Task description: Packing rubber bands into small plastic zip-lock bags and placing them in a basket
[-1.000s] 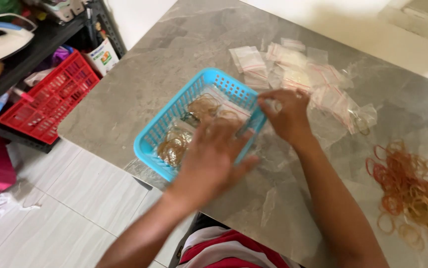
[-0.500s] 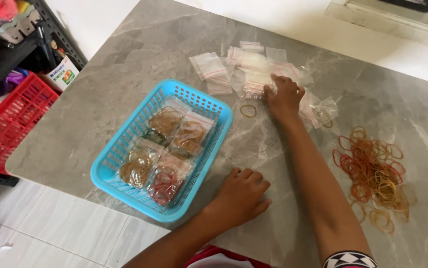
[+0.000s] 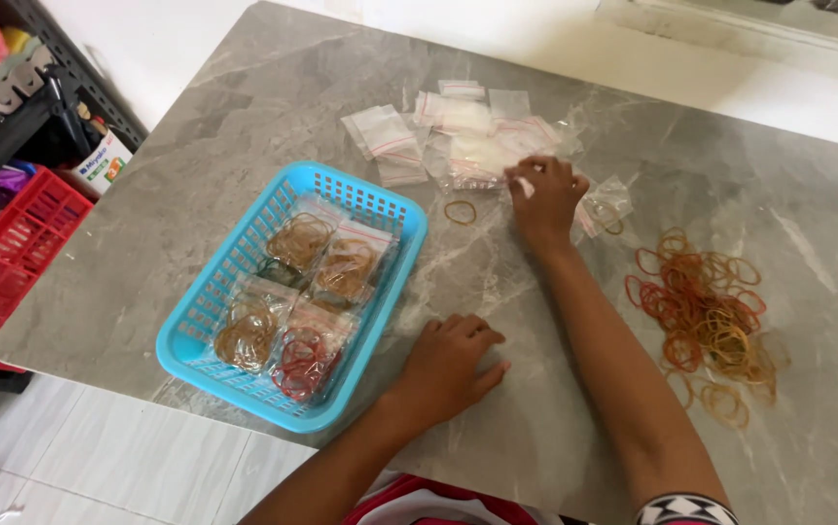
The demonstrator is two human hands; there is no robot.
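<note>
Right hand (image 3: 543,197) is out toward the far edge of the grey marble table (image 3: 244,107), fingers curled down and pinching at a clear zip bag (image 3: 482,156) on the near side of the pile of empty bags (image 3: 458,131). Whether the bag is actually lifted or just pressed under the fingertips, I cannot tell. The pile spreads flat across the far middle of the table, bags overlapping, red strips along their tops.

Just beside that hand, on its left, a single tan rubber band (image 3: 460,212) lies alone on the bare stone, between the pile and the blue basket (image 3: 207,321). On the other side of the hand a small bag with a few bands in it (image 3: 606,206) sits partly under the wrist.

Left hand (image 3: 450,362) rests near the near edge, palm down, fingers loosely bent, holding nothing, close to the basket's right wall without touching it.

The basket sits at the near left corner of the table, set at a slant, with four filled bags of bands (image 3: 302,292) packed inside it: tan ones, and a reddish lot nearest the front.

Over toward the right edge, a loose heap of rubber bands (image 3: 706,316), orange, red and yellow, well apart from both hands; the right forearm lies between it and the basket.

Off the table, a red crate (image 3: 5,262) on the floor at the left.
</note>
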